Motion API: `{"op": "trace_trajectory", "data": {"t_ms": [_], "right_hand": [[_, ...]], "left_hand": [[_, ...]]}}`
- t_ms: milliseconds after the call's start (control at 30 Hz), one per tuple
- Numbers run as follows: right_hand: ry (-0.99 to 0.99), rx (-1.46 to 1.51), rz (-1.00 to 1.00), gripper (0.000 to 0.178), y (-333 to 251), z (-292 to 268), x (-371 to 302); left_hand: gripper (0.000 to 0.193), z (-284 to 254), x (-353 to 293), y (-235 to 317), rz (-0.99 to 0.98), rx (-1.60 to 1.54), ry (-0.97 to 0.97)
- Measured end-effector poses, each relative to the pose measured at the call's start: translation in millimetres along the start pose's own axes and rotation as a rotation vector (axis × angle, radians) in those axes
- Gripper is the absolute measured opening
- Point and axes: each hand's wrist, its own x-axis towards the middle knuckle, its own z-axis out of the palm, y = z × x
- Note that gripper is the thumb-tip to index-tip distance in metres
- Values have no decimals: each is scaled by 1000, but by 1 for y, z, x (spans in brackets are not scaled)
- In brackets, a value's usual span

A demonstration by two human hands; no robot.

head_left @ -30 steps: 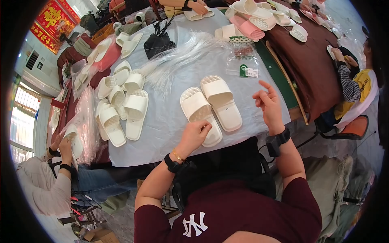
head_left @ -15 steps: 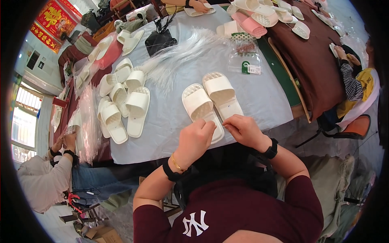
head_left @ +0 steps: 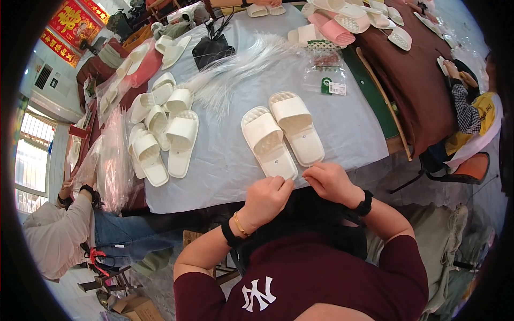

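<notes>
A pair of cream slide slippers lies side by side in front of me: the left slipper (head_left: 262, 135) and the right slipper (head_left: 292, 119), toes pointing away. My left hand (head_left: 269, 198) is closed in a pinch just below the left slipper's heel at the table edge. To its right, my right hand (head_left: 333, 184) is pinched too, below the right slipper's heel and a little apart from my left hand. Whatever the fingertips hold, if anything, is too fine to make out.
On the left of the sheeted table (head_left: 225, 176) lie several cream slippers (head_left: 182, 134). Behind are a fan of white strands (head_left: 235, 69), a black bag (head_left: 211, 52) and a clear packet (head_left: 325, 75). Co-workers sit left and right; a pink slipper (head_left: 332, 31) lies far right.
Both hands have drawn back toward me from the slippers' heels to the table edge, still pinched. The slippers sit almost as before, their insoles now more exposed.
</notes>
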Motion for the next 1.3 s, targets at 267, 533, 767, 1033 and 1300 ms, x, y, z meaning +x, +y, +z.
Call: {"op": "trace_trajectory", "data": {"t_ms": [267, 533, 767, 1033, 1300], "right_hand": [[18, -16, 96, 6, 4, -6, -20], [12, -23, 136, 6, 10, -7, -25], [12, -7, 113, 6, 11, -5, -18], [23, 14, 84, 7, 8, -5, -14], [12, 7, 70, 7, 11, -4, -13]], "left_hand": [[12, 16, 4, 14, 110, -17, 11], [14, 27, 9, 21, 163, 14, -3], [11, 22, 13, 20, 173, 60, -3], [13, 19, 12, 22, 170, 82, 10], [13, 20, 5, 16, 107, -70, 11]]}}
